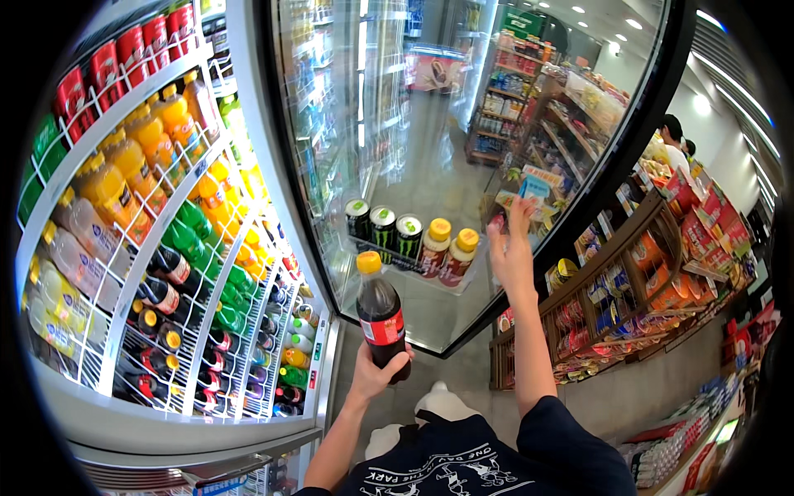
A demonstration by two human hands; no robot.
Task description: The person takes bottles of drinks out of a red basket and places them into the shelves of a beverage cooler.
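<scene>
My left hand is closed round the lower part of a bottle of dark cola with a yellow cap and a red label, held upright. To the right, my right hand is raised at the inner side of the opened glass cooler door, fingers apart; whether it touches the glass cannot be told. In a clear rack on the door, left of that hand, stand several black drink cans and two bottles with yellow caps. The lit drinks cooler stands at the left, with wire-fronted shelves of bottles and red cans.
The door's dark frame slants across the view. Behind it, wooden racks of packaged snacks fill the right side. A person is far back at the upper right. Packed goods lie at the lower right.
</scene>
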